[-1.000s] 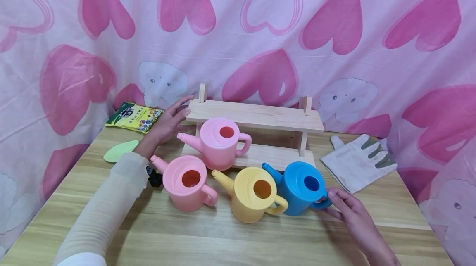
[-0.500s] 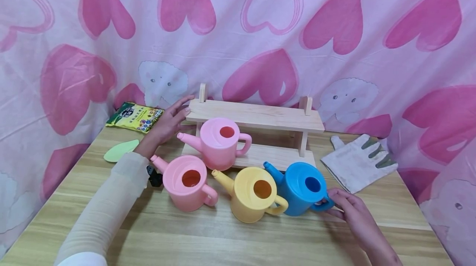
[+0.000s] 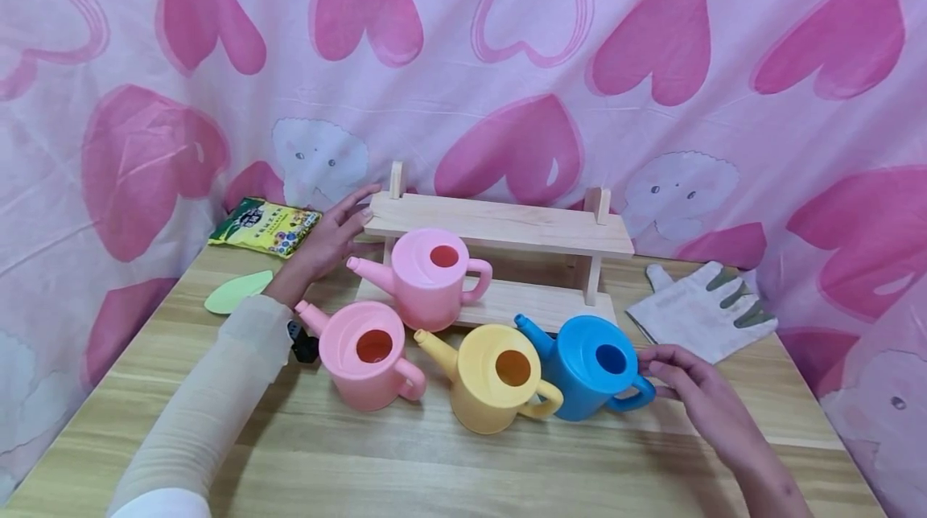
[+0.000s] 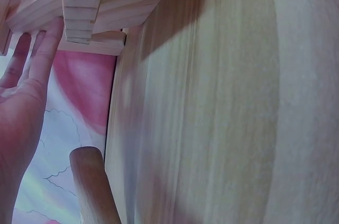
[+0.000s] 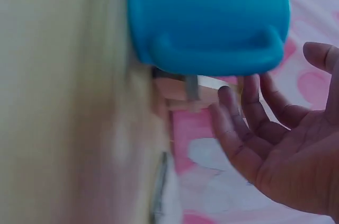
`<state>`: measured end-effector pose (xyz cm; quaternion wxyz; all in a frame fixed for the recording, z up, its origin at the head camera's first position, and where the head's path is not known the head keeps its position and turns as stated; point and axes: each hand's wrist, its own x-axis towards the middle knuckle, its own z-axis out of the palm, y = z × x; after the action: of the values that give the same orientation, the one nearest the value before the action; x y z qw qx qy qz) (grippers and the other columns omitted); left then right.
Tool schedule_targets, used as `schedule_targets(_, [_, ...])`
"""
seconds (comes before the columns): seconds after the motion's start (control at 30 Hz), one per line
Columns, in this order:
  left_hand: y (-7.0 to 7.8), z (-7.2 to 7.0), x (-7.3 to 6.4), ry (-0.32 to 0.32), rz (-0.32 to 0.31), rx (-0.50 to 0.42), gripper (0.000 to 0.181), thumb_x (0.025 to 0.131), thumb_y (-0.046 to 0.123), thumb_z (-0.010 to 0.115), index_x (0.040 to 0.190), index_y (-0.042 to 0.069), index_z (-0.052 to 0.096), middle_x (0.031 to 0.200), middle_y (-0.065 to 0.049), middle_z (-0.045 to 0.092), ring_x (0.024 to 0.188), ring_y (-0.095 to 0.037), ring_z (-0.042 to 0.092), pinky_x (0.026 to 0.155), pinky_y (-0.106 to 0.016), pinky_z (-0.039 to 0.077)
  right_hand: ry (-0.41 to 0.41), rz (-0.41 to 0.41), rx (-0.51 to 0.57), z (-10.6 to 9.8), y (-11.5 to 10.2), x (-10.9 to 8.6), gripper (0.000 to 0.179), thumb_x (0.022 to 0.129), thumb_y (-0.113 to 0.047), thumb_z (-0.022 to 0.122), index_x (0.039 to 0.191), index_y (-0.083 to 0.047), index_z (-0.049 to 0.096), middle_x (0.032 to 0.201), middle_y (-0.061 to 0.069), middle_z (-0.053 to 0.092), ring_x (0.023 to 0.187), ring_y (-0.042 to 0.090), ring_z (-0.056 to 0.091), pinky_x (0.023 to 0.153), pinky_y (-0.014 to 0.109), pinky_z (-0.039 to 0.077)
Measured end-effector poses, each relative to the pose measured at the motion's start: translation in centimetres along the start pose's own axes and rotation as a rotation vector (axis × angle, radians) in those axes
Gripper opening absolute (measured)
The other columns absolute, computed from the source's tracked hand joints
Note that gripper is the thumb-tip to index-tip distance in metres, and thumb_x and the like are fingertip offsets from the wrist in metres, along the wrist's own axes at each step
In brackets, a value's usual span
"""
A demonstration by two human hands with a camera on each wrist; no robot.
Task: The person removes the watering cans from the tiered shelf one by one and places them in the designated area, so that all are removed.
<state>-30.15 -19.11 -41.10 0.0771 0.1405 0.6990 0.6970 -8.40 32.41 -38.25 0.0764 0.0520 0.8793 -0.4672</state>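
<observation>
In the head view my left hand [image 3: 326, 246] rests its fingertips on the left end of a two-tier wooden shelf [image 3: 500, 223]. Its fingers stretch out straight against the wood [image 4: 132, 1] in the left wrist view. A blue watering can [image 3: 575, 393] stands at the right of the group. Beside its handle is my right hand [image 3: 713, 405], fingers spread and loosely bent, gripping nothing; the right wrist view shows them near the handle [image 5: 222, 61]. A yellow watering can [image 3: 481, 405], a coral-pink one [image 3: 362, 389] and a lighter pink one [image 3: 427, 301] stand to its left.
A grey-white glove [image 3: 695, 317] lies right of the shelf. On the left are a yellow-green packet [image 3: 271, 228], a pale green leaf-shaped piece [image 3: 235, 293] and a small black object [image 3: 304, 345]. A rounded wooden stick [image 4: 94, 181] shows below my left hand. A pink heart-print curtain [image 3: 507, 140] hangs behind.
My right hand has let go of the blue watering can's handle and drawn slightly right. The blue can has shifted a little to the right. My left hand stays at the shelf.
</observation>
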Motion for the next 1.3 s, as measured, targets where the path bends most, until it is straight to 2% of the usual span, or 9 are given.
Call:
schedule_targets(0.1, [0.1, 0.0, 0.1, -0.001, 0.000, -0.006, 0.060, 0.106, 0.037, 0.058, 0.161, 0.031, 0.036, 0.161, -0.007, 0.037, 0.139, -0.037, 0.047, 0.099, -0.055, 0.052, 0.044, -0.102, -0.071, -1.0, -1.4, 0.2, 0.045, 0.111, -0.037, 0.047, 0.138, -0.003, 0.059, 0.128, 0.014, 0.065, 0.101, 0.009, 0.065, 0.079, 0.025, 0.059])
schedule_targets(0.23, [0.1, 0.1, 0.1, -0.004, -0.005, -0.025, 0.060, 0.106, 0.038, 0.058, 0.161, 0.031, 0.036, 0.161, -0.008, 0.036, 0.139, -0.037, 0.047, 0.099, -0.057, 0.052, 0.089, -0.252, -0.137, -2.2, -3.5, 0.4, 0.036, 0.111, -0.029, 0.050, 0.137, -0.008, 0.062, 0.124, 0.002, 0.067, 0.095, 0.011, 0.065, 0.075, 0.023, 0.058])
schedule_targets(0.3, [0.1, 0.1, 0.1, -0.005, -0.005, -0.030, 0.060, 0.106, 0.037, 0.058, 0.161, 0.030, 0.036, 0.161, -0.008, 0.036, 0.139, -0.037, 0.047, 0.100, -0.058, 0.051, 0.085, -0.332, -0.139, -2.5, -4.7, 0.7, 0.032, 0.110, -0.024, 0.053, 0.136, -0.009, 0.063, 0.122, -0.002, 0.068, 0.099, 0.011, 0.065, 0.076, 0.023, 0.058])
schedule_targets(0.4, [0.1, 0.1, 0.2, 0.001, -0.005, -0.025, 0.060, 0.106, 0.038, 0.059, 0.161, 0.030, 0.036, 0.161, -0.008, 0.037, 0.139, -0.037, 0.047, 0.099, -0.057, 0.052, 0.048, -0.403, -0.153, -2.3, -6.8, 1.2, 0.031, 0.108, -0.021, 0.056, 0.137, -0.010, 0.063, 0.126, 0.001, 0.066, 0.104, 0.009, 0.064, 0.078, 0.023, 0.059])
schedule_targets(0.7, [-0.1, 0.0, 0.2, -0.007, -0.002, -0.030, 0.060, 0.107, 0.036, 0.057, 0.162, 0.029, 0.035, 0.160, -0.009, 0.037, 0.138, -0.038, 0.047, 0.098, -0.057, 0.053, -0.113, -0.413, -0.210, -0.9, -13.1, 3.0, 0.035, 0.106, -0.027, 0.061, 0.139, -0.016, 0.063, 0.128, 0.006, 0.066, 0.105, 0.021, 0.067, 0.084, 0.033, 0.059])
schedule_targets(0.87, [0.0, -0.2, 0.2, -0.004, -0.002, -0.015, 0.060, 0.107, 0.037, 0.057, 0.162, 0.031, 0.034, 0.162, -0.010, 0.035, 0.140, -0.039, 0.045, 0.100, -0.058, 0.050, -0.166, -0.477, -0.273, 0.9, -15.8, 4.3, 0.035, 0.103, -0.023, 0.065, 0.136, -0.012, 0.065, 0.130, 0.010, 0.064, 0.112, 0.028, 0.064, 0.085, 0.041, 0.060])
schedule_targets(1.0, [0.1, -0.3, 0.1, -0.016, -0.004, -0.041, 0.059, 0.108, 0.034, 0.054, 0.163, 0.030, 0.032, 0.163, -0.013, 0.032, 0.141, -0.041, 0.042, 0.102, -0.060, 0.048, -0.259, -0.536, -0.304, 2.6, -17.4, 5.9, 0.033, 0.101, -0.017, 0.068, 0.132, -0.008, 0.067, 0.126, 0.010, 0.067, 0.111, 0.028, 0.065, 0.084, 0.042, 0.062])
schedule_targets(1.17, [0.0, -0.4, 0.0, -0.006, -0.010, -0.044, 0.059, 0.109, 0.033, 0.054, 0.163, 0.029, 0.031, 0.162, -0.013, 0.032, 0.141, -0.041, 0.042, 0.102, -0.060, 0.048, -0.400, -0.528, -0.366, 4.6, -18.5, 8.0, 0.033, 0.102, -0.017, 0.066, 0.133, -0.005, 0.067, 0.126, 0.010, 0.069, 0.110, 0.027, 0.068, 0.087, 0.040, 0.061])
schedule_targets(1.3, [0.0, -0.2, 0.0, -0.014, -0.015, -0.044, 0.061, 0.108, 0.034, 0.055, 0.164, 0.028, 0.031, 0.163, -0.012, 0.032, 0.142, -0.041, 0.041, 0.101, -0.059, 0.049, -0.457, -0.531, -0.403, 5.8, -18.9, 9.4, 0.032, 0.102, -0.013, 0.065, 0.133, -0.004, 0.067, 0.125, 0.011, 0.069, 0.112, 0.028, 0.067, 0.088, 0.040, 0.061])
